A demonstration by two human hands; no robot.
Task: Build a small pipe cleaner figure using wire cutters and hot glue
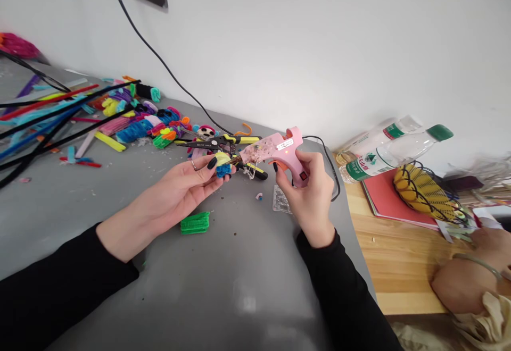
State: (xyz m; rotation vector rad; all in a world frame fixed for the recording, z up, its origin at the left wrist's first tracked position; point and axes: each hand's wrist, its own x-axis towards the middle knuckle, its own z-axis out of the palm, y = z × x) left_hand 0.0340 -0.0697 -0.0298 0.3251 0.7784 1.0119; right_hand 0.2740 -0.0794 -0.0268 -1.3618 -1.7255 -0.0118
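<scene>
Between the thumb and fingers of my left hand (pixel 179 183) is a small blue and yellow pipe-cleaner piece (pixel 223 170), partly covered by the fingertips. My right hand (pixel 309 194) grips a pink glue gun (pixel 275 151) by its handle, a finger near the orange trigger. The gun points left, its nozzle right at the small piece; whether they touch I cannot tell. Stringy glue hangs below the gun's front. Behind the hands lie pliers (pixel 217 142) with black and yellow handles. A green pipe-cleaner block (pixel 195 223) rests on the grey table just below my left hand.
Colourful pipe cleaners (pixel 48 114) and fuzzy finished pieces (pixel 139 122) crowd the table's left and back. A black cord (pixel 159 69) runs down the wall. Plastic bottles (pixel 371 162), a red folder (pixel 393 197) and a yellow basket-like object (pixel 425 191) lie right, near another person's arm (pixel 467 276).
</scene>
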